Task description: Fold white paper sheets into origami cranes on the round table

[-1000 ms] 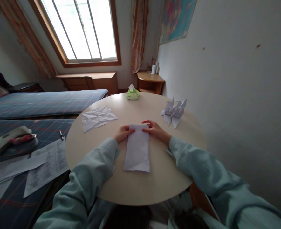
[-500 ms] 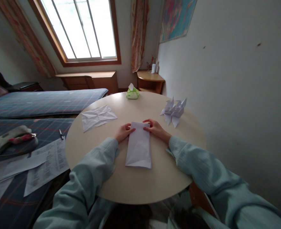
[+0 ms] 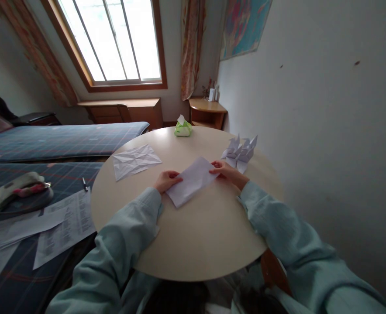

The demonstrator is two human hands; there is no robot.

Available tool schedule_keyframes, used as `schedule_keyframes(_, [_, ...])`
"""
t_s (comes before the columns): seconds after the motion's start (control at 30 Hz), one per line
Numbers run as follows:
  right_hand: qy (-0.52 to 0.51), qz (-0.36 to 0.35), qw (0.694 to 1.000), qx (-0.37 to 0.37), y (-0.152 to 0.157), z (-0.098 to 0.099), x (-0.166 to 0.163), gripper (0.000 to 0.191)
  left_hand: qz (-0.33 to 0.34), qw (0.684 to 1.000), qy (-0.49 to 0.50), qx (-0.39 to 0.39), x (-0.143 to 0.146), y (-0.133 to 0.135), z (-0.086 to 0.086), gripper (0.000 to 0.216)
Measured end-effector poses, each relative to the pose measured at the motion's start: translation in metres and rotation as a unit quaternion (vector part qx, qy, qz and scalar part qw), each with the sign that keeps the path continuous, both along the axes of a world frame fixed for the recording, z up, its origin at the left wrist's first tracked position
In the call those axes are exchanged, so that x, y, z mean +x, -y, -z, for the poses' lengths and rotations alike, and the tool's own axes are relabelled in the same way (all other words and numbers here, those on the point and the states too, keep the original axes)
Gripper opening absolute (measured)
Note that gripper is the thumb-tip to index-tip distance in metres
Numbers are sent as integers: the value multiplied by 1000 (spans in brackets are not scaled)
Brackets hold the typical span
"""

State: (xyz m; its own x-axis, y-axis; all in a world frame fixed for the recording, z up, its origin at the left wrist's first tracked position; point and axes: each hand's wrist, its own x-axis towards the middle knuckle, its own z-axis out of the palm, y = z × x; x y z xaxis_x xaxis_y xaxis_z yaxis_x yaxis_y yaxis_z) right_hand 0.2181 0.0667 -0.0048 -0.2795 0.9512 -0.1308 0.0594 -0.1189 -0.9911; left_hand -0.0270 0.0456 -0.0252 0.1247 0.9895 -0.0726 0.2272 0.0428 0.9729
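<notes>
Between my hands is a folded sheet of white paper, turned at a slant over the middle of the round table. My left hand pinches its left end between thumb and fingers. At its right end my right hand grips near the corner. To the right, partly behind my right hand, stand white folded paper shapes with pointed tips. An opened-out sheet with many creases lies on the table's left side.
A green tissue pack stands at the table's far edge. Printed sheets, a pen and a bag-like item lie on the dark checked bed at left. A bare wall runs along the right.
The folded sheet has turned from lengthwise to a slant, its near end swinging left and up. My right hand has moved right with the other end; my left hand has shifted slightly left.
</notes>
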Motion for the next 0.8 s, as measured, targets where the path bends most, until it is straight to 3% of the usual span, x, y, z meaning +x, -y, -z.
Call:
schedule_keyframes(0.1, [14, -21, 1000, 18, 3, -3, 4, 37, 82, 996, -40, -4, -3, 0, -3, 28])
schedule_keyframes(0.2, [8, -41, 997, 64, 3, 3, -1, 35, 105, 993, -61, 10, -3, 0, -5, 30])
schedule_keyframes(0.33, [-18, 71, 989, 130, -4, 13, -5, 26, 26, 998, -47, 32, -6, -2, -4, 39])
schedule_keyframes(0.43, [-11, 144, 974, 177, -10, 17, -2, 24, -47, 997, 40, 35, -11, -4, -2, 45])
schedule_keyframes(0.6, [27, 162, 963, 216, -15, 18, 3, 25, -91, 985, 142, 26, -12, -2, -3, 47])
schedule_keyframes(0.8, [34, 160, 962, 218, -15, 19, 2, 26, -91, 985, 144, 33, -12, -5, 0, 47])
